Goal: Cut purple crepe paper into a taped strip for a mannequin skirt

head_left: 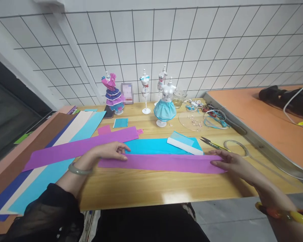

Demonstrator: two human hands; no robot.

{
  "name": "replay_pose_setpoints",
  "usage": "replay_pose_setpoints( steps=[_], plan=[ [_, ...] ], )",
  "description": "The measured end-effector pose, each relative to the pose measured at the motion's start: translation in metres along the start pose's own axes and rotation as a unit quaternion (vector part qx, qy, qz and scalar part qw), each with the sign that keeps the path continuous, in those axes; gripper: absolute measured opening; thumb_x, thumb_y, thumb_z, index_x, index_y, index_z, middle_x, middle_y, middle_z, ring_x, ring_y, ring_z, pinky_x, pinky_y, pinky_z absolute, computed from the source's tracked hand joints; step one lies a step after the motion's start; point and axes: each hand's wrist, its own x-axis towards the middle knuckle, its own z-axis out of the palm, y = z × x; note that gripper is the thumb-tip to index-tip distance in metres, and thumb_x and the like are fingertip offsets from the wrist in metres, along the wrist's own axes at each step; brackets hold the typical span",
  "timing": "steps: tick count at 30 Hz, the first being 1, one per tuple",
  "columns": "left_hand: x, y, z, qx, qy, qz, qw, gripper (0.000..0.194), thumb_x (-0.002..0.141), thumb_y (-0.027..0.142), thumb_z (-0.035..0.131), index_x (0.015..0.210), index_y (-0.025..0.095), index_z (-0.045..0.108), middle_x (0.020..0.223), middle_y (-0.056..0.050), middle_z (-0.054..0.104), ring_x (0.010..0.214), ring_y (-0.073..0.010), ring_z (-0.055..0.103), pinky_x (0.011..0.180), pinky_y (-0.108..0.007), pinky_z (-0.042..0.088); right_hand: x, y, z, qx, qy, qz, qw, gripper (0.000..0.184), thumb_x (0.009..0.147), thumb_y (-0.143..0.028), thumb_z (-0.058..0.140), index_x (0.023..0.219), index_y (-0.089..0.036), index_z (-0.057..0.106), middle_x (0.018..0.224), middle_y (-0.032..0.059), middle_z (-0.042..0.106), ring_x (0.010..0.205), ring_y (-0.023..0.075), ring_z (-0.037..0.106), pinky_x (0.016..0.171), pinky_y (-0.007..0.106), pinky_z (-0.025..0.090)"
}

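A long purple paper strip (164, 162) lies across the wooden table (141, 188) in front of me. My left hand (111, 151) rests flat on its left end, fingers stretched out. My right hand (229, 161) lies flat on its right end, fingers extended. A second, longer purple strip (78, 148) lies behind my left hand. A bright blue sheet (154, 146) sits just beyond the front strip, with a folded light blue and white piece (183, 143) on it.
Small snips (212, 144) lie right of the blue sheet. Coloured paper sheets (27, 168) are stacked at the left. Several mini mannequins, one in a blue skirt (165, 107) and one in purple ruffles (112, 94), stand at the back. A glass jar (179, 99), beads and cords (214, 117) sit nearby.
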Motion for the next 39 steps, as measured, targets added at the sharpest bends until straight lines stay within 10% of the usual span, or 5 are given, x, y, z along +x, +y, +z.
replay_pose_setpoints(
  steps=[14, 22, 33, 39],
  plan=[
    [0.040, 0.058, 0.036, 0.092, -0.013, 0.088, 0.992, 0.033, 0.077, 0.048, 0.050, 0.068, 0.017, 0.056, 0.066, 0.001, 0.051, 0.060, -0.0110, 0.043, 0.053, -0.024, 0.030, -0.004, 0.021, -0.005, -0.100, 0.082, -0.059, 0.990, 0.042, 0.076, -0.050, 0.057, 0.106, -0.022, 0.065, 0.114, 0.0069, 0.065, 0.098, 0.0263, 0.062, 0.078, 0.034, 0.052],
    [0.050, 0.081, 0.048, 0.036, -0.016, 0.090, 0.995, 0.031, 0.069, 0.038, 0.060, 0.094, 0.021, 0.052, 0.088, -0.001, 0.057, 0.078, -0.0144, 0.052, 0.063, -0.025, 0.040, 0.007, 0.008, 0.002, -0.319, 0.208, -0.155, 0.911, 0.040, 0.081, -0.047, 0.049, 0.102, -0.017, 0.064, 0.100, 0.0131, 0.067, 0.089, 0.0276, 0.063, 0.077, 0.040, 0.049],
    [0.065, 0.079, 0.061, 0.092, 0.065, 0.127, 0.986, 0.024, 0.080, 0.028, 0.050, 0.102, 0.024, 0.055, 0.092, -0.002, 0.061, 0.084, -0.0173, 0.055, 0.068, -0.029, 0.040, 0.052, -0.025, 0.039, -0.320, 0.050, -0.212, 0.922, 0.029, 0.082, -0.042, 0.047, 0.090, -0.022, 0.067, 0.084, 0.0080, 0.066, 0.079, 0.0231, 0.059, 0.072, 0.038, 0.046],
    [0.074, 0.076, 0.061, 0.146, 0.143, 0.166, 0.965, 0.025, 0.085, 0.035, 0.047, 0.103, 0.021, 0.058, 0.093, -0.004, 0.062, 0.094, -0.0196, 0.054, 0.083, -0.033, 0.039, 0.048, -0.030, 0.030, -0.250, 0.107, -0.167, 0.948, 0.034, 0.082, -0.050, 0.045, 0.080, -0.021, 0.063, 0.081, 0.0061, 0.065, 0.071, 0.0208, 0.058, 0.063, 0.033, 0.045]
  ],
)
